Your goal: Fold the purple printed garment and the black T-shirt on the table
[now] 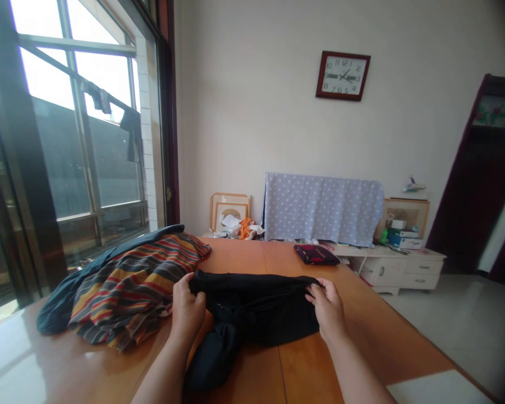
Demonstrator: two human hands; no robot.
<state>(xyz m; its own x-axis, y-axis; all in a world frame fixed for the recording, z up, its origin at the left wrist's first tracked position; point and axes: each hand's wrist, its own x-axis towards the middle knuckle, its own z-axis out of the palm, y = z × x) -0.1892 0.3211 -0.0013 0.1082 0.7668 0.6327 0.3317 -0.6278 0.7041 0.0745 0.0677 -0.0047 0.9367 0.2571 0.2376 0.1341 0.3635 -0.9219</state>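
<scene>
- Bare forearms [357, 367] come in from the near side of the black garment [278, 317], one toward each end of it.
- Left hand [187, 306]: thumb and fingers closed on the upper left corner of the black garment.
- Right hand [329, 308]: fingertips pinched together on the garment's upper right corner.
- Between the two hands lies the black garment itself, its top edge stretched nearly straight from one to the other; a bunched part droops from its left half toward the camera, between the forearms.
- Beneath the garment is the wooden table [301, 373]; how much of the cloth rests on it is hard to tell.
- Left of the garment, a striped cloth [130, 286] lies heaped over a blue-grey cloth [53, 317].
- Just beyond the garment's right end sits a folded dark red and black cloth [316, 255].
- Well beyond the garment, a dotted blue cover [320, 207] hangs before the wall, below a clock [344, 76].
</scene>
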